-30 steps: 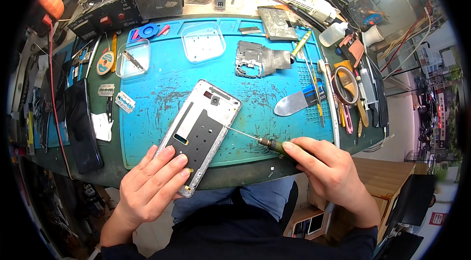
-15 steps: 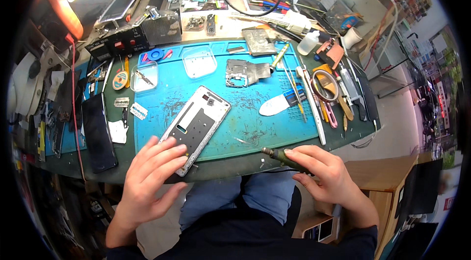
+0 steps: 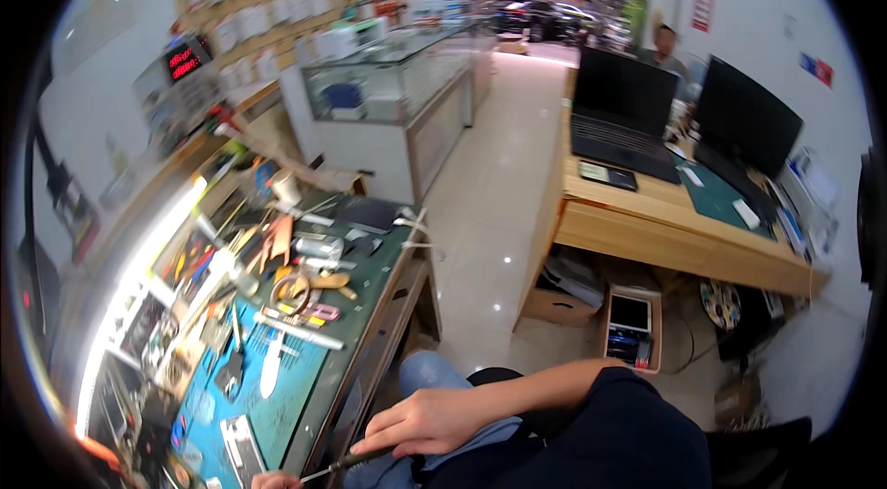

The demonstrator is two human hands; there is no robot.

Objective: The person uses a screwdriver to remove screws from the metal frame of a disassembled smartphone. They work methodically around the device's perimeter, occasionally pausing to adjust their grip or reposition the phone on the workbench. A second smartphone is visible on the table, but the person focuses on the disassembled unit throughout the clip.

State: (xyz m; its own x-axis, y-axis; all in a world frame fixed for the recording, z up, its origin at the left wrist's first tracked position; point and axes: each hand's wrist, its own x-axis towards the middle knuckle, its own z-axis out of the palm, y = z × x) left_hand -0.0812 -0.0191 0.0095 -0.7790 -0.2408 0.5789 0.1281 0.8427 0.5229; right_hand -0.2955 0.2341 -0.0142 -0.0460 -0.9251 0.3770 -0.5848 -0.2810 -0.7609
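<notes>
Right grip holds slim tool — beside bench edge, aisle beyond.

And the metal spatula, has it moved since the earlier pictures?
No. Against the blue mat, the metal spatula keeps its place, blade still pointing roughly toward the phone frame; the view turned.

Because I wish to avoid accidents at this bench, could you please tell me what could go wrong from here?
1. The thin-tipped tool in the right fingers points toward the left fingers, so a slip might hurt them.
2. The phone frame lies close to the left fingers, so a careless movement might shift or scratch it.
</notes>
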